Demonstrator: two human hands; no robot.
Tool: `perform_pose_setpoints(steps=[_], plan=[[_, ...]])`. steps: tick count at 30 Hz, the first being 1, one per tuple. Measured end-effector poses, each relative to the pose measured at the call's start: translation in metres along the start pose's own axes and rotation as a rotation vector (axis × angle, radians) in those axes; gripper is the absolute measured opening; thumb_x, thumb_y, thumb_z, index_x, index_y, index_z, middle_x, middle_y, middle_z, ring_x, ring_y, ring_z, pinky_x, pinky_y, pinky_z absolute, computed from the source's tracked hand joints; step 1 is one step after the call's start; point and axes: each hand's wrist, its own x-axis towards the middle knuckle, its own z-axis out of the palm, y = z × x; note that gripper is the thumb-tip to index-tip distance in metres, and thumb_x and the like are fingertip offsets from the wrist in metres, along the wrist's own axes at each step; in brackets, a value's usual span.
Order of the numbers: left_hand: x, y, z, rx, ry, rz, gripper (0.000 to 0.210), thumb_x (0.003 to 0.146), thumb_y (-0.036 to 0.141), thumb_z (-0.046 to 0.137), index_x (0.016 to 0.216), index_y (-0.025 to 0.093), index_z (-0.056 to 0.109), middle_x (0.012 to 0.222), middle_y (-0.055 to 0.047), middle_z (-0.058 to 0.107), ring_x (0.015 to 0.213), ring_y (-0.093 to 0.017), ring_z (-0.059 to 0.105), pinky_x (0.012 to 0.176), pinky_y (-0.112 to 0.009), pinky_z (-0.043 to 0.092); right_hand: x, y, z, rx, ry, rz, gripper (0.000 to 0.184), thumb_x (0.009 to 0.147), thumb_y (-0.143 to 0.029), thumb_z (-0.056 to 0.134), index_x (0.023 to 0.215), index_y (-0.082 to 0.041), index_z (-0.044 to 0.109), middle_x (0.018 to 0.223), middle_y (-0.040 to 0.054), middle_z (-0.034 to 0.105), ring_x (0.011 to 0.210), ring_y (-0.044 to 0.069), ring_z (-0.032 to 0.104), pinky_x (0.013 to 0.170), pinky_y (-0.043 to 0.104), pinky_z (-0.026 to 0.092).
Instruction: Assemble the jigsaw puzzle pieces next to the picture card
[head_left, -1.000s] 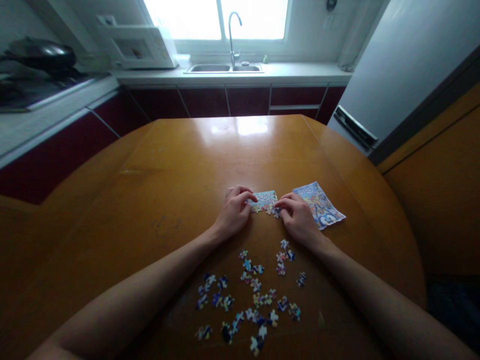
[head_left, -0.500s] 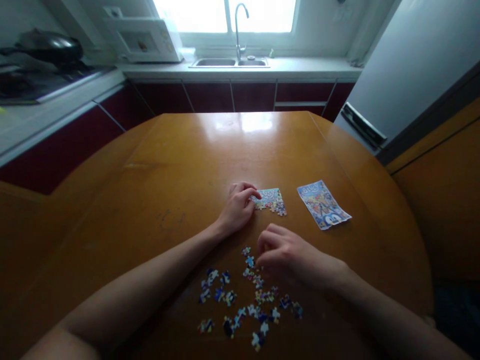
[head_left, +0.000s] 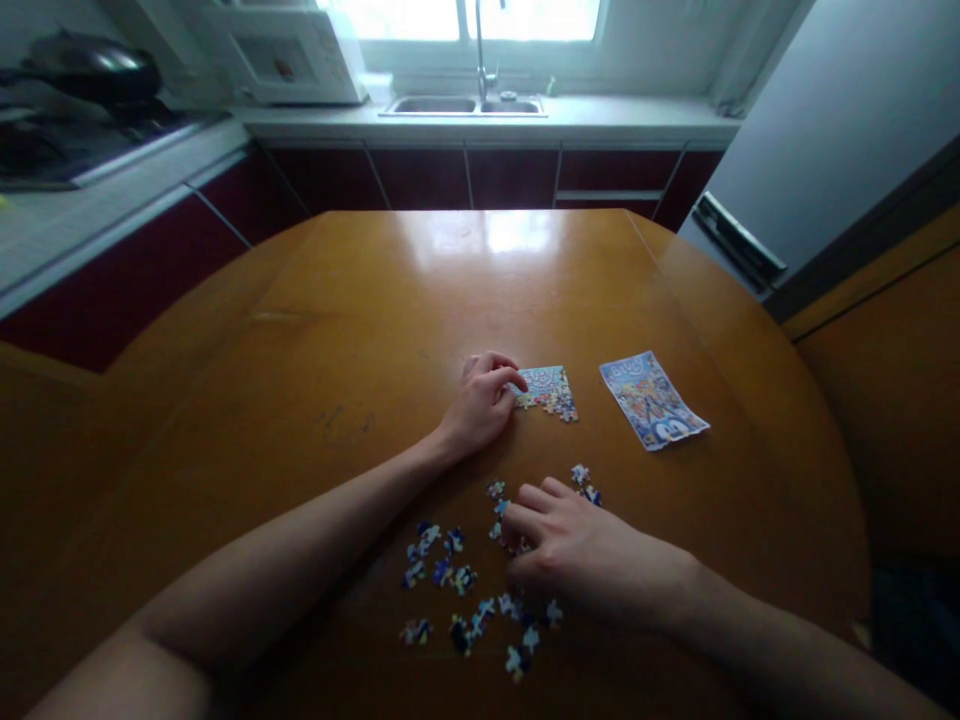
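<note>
My left hand lies on the left edge of a partly assembled jigsaw puzzle, its fingers loosely bent and covering that side. The puzzle shows pale blue lettering along its far side and a stepped, unfinished near edge. Lower down, my right hand reaches palm-down over loose puzzle pieces. Its fingers bend down toward the table, with a gap between thumb and fingers where some pieces show. The fingertips are partly hidden. Beyond this hand lie a white piece and a dark blue one.
A printed picture sheet lies right of the puzzle on the brown wooden table. Past the table's far edge are a counter with a double sink, a stove with a black pan and a fridge.
My right hand has come down over the loose pieces, its fingers less tightly curled. My left hand stays on the puzzle. The view has tipped slightly downward.
</note>
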Motion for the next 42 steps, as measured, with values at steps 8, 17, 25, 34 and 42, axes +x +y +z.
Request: perform_pose_setpoints(steps=[8, 17, 25, 34, 42], plan=[[0.001, 0.000, 0.000, 0.004, -0.013, 0.000, 0.027, 0.083, 0.003, 0.053, 0.081, 0.022, 0.072, 0.105, -0.004, 0.061, 0.109, -0.023, 0.051, 0.102, -0.043, 0.043, 0.000, -0.001, 0.004, -0.041, 0.018, 0.016, 0.005, 0.094, -0.023, 0.064, 0.089, -0.020, 0.063, 0.096, 0.0045, 0.063, 0.093, 0.022, 0.050, 0.079, 0.035, 0.039], [0.002, -0.002, 0.001, -0.012, 0.004, 0.010, 0.026, 0.083, 0.003, 0.052, 0.080, 0.021, 0.072, 0.104, -0.005, 0.061, 0.108, -0.024, 0.052, 0.100, -0.045, 0.043, -0.002, 0.014, 0.002, 0.333, 0.046, 0.005, 0.011, 0.092, -0.015, 0.061, 0.082, -0.019, 0.063, 0.085, 0.0014, 0.067, 0.081, 0.015, 0.057, 0.076, 0.027, 0.044], [0.002, -0.003, 0.001, 0.003, 0.006, 0.001, 0.026, 0.084, 0.005, 0.053, 0.080, 0.022, 0.071, 0.104, -0.004, 0.062, 0.109, -0.023, 0.052, 0.101, -0.045, 0.043, 0.001, 0.066, 0.011, 0.565, 0.742, 0.482, 0.006, 0.085, -0.015, 0.069, 0.080, -0.019, 0.069, 0.075, 0.0004, 0.068, 0.069, 0.014, 0.059, 0.065, 0.027, 0.046], [-0.001, -0.004, 0.002, 0.015, -0.007, 0.069, 0.016, 0.081, 0.010, 0.065, 0.084, 0.023, 0.072, 0.106, -0.004, 0.061, 0.109, -0.023, 0.051, 0.102, -0.044, 0.043, 0.007, 0.097, 0.022, 0.427, 0.922, 0.613, 0.010, 0.086, -0.017, 0.064, 0.086, -0.021, 0.074, 0.083, 0.0030, 0.074, 0.070, 0.017, 0.061, 0.066, 0.031, 0.048], [0.000, -0.002, 0.001, 0.024, -0.026, 0.123, 0.013, 0.081, 0.012, 0.069, 0.085, 0.024, 0.073, 0.109, -0.004, 0.059, 0.109, -0.024, 0.050, 0.103, -0.045, 0.043, 0.011, 0.098, 0.019, 0.239, 0.851, 0.566, 0.011, 0.087, -0.016, 0.066, 0.087, -0.023, 0.074, 0.087, 0.0050, 0.069, 0.090, 0.022, 0.060, 0.080, 0.037, 0.049]])
